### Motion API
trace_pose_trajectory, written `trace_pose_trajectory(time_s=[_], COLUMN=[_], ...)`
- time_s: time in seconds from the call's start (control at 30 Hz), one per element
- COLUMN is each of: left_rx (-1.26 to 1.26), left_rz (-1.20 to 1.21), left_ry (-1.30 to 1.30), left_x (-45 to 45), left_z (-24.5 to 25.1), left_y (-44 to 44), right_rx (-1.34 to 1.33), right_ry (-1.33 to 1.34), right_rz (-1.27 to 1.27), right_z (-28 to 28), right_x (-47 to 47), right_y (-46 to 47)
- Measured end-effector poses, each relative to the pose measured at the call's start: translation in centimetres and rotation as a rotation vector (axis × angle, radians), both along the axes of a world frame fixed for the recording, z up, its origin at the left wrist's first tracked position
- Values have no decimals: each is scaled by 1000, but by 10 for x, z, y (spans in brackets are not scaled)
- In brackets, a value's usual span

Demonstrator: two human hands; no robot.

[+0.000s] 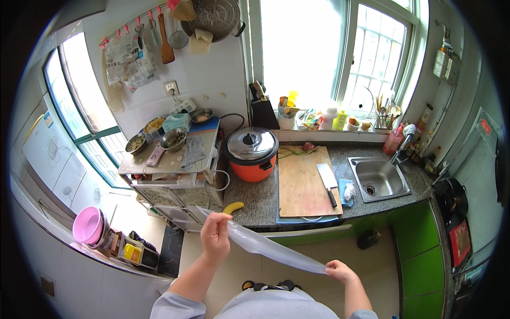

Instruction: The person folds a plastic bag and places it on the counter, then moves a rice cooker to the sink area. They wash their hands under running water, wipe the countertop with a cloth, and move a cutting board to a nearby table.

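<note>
A long strip of clear plastic film or a flattened bag (275, 250) is stretched slantwise in front of my body, over the floor. My left hand (216, 234) pinches it near its upper left end, and a short piece sticks out past the fingers. My right hand (341, 271) grips the lower right end between thumb and fingers. Just beyond my left hand, a banana (233, 207) lies on the granite counter. A wooden cutting board (299, 179) rests on the counter, with a cleaver (326, 179) on its right side and a small reddish vegetable (308, 147) at its back edge.
An orange pot with a metal lid (252, 155) stands left of the board. Steel bowls (173, 139) sit on a side cabinet at left. To the right are a blue cloth (345, 193) and a steel sink (378, 179). Pink basins (87, 225) stand at lower left.
</note>
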State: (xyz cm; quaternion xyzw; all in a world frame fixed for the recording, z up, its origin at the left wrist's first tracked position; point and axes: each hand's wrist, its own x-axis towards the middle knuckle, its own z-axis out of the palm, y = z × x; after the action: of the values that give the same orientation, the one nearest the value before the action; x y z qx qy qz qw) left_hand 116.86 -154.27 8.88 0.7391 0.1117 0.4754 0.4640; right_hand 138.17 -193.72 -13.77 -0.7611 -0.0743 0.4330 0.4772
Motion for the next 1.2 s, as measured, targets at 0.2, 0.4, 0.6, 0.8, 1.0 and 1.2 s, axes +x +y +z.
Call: trace_pose_trajectory(time_s=[0.2,0.4,0.6,0.8,1.0,1.2], left_rx=[-82,-94,-100,-38,-577,-1302], left_rz=[-204,-411,-280,-322,-518,-917], left_ry=[98,86,163,76,293,266], left_x=[32,34,20,23,24,20], left_z=[-2,6,7,19,16,-3], left_y=[-48,-65,-48,-52,-52,-50], right_rx=[598,669,642,660,687,695], right_ry=[-784,-901,-876,-904,-1320,-1449], right_rz=[121,233,159,177,205,227], right_z=[210,255,255,259,268,266], right_x=[-18,-76,-80,-73,-75,-68], right_y=[119,182,180,180,182,180])
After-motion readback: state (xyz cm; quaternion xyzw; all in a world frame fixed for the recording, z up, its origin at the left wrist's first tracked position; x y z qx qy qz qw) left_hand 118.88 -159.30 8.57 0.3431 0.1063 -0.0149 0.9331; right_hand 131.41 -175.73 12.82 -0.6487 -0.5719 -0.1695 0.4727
